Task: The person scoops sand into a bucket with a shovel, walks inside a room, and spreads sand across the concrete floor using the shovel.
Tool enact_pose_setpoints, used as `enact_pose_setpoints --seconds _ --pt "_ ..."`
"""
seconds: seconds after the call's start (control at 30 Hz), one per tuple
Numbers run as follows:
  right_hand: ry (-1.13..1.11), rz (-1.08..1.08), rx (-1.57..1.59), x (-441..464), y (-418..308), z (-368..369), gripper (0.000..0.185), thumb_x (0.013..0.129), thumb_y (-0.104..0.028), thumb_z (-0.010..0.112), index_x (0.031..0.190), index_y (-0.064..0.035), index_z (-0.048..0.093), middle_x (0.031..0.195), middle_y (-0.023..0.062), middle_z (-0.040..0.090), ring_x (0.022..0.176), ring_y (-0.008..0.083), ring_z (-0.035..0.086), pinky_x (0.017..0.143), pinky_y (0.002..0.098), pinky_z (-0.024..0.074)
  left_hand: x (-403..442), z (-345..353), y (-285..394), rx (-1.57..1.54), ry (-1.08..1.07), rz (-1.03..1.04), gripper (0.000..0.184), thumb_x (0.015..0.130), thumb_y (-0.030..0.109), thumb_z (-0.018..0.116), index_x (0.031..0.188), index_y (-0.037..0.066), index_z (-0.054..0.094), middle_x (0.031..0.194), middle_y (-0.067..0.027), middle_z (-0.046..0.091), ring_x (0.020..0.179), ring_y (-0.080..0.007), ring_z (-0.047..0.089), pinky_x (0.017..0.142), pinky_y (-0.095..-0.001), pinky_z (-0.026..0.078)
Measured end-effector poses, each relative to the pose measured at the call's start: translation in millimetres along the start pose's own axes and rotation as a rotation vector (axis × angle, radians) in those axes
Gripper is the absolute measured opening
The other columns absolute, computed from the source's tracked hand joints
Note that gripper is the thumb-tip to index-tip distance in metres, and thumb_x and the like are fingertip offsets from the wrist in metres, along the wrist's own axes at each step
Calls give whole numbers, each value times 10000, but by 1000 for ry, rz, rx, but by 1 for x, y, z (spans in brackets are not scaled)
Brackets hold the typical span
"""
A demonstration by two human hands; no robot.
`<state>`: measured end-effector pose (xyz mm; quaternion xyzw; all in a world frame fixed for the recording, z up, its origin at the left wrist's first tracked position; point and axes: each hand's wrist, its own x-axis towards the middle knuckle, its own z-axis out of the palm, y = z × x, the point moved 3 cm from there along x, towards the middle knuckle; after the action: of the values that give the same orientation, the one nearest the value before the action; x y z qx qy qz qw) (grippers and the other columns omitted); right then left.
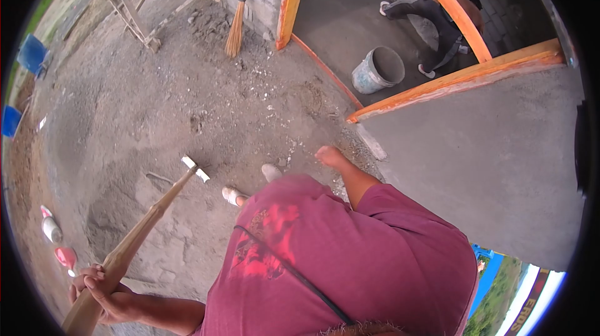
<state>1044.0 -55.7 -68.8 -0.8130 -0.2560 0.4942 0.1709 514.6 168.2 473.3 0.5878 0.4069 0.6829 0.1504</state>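
Observation:
My left hand (100, 292) is wrapped round the upper end of a long wooden handle. It belongs to a hoe (147, 220) that slopes away to the ground, where its short pale crosswise head (195, 168) rests on grey sand or dry mortar mix. Beside my body hangs my right hand (331, 156), its fingers curled in and nothing visible in them. It is nearest to the foot of the orange door frame (356, 116). My shoes show just past the hem of my maroon shirt (337, 248).
Through the orange frame, another person (444, 33) bends over a grey floor near a bucket (369, 77). A stick broom (236, 27) leans on the block wall. Wooden trestles (128, 14) stand at the back left, blue containers (32, 55) at far left. A plastered wall (481, 142) is at right.

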Motion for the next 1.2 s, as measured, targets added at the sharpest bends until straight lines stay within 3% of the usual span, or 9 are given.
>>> enact_pose_setpoints --seconds 0.2,0.4,0.5,0.6,0.7,0.8,0.9,1.03,1.2 --pt "-16 -51 -162 3 3 1 314 875 -292 692 1036 -24 705 834 102 717 660 181 669 671 340 538 -8 -7 2 -4 24 -22 258 917 80 650 1081 -9 472 704 -73 534 683 -168 501 725 -388 412" --pt "-52 0 -114 3 2 -3 306 872 -295 682 1017 -27 700 779 100 705 636 197 655 654 362 528 -12 -11 5 -22 11 -21 288 917 65 643 1120 -10 453 711 -65 532 696 -169 500 724 -388 407" --pt "-89 -148 -435 18 -2 -3 316 870 -305 681 1023 -29 694 770 100 699 634 196 649 647 366 522 -13 -12 5 -23 17 -24 296 914 66 644 1124 -12 450 714 -64 532 694 -170 500 723 -387 407" --pt "-8 -100 -138 15 -5 -5 333 877 -319 666 1038 -29 689 772 103 699 650 204 654 664 367 523 -15 -7 10 -12 24 -17 289 917 69 641 1117 -12 448 711 -63 530 691 -168 498 725 -388 408" --pt "65 -116 -165 3 -20 -9 356 864 -399 617 907 -67 740 895 166 721 875 341 691 795 439 521 -11 -19 3 -87 1 -38 368 897 17 660 1201 -19 456 754 -100 564 695 -193 524 721 -407 445" --pt "19 -80 -202 0 -30 -14 367 857 -407 630 941 -69 745 942 170 720 917 337 690 824 427 522 -10 -27 -4 -120 -16 -48 413 887 -12 669 1243 -23 460 775 -122 581 701 -206 537 718 -417 461" --pt "19 -138 -201 4 -29 -14 343 877 -338 670 1030 -32 696 761 106 697 674 214 663 688 374 526 -10 -26 -3 -114 -21 -42 413 886 -16 668 1242 -22 459 780 -121 581 709 -204 534 719 -415 458" --pt "20 -169 -223 8 -25 -14 339 879 -339 668 1018 -31 700 766 109 701 685 219 669 699 372 528 -11 -8 6 -15 21 -27 292 918 54 631 1132 -9 441 708 -58 526 690 -161 496 741 -387 410" --pt "38 -194 -219 14 -13 -8 342 877 -339 675 1019 -29 705 816 116 715 701 214 675 701 372 532 -10 -6 5 -33 4 -21 313 916 55 634 1150 -7 435 716 -60 527 700 -165 500 747 -395 409"
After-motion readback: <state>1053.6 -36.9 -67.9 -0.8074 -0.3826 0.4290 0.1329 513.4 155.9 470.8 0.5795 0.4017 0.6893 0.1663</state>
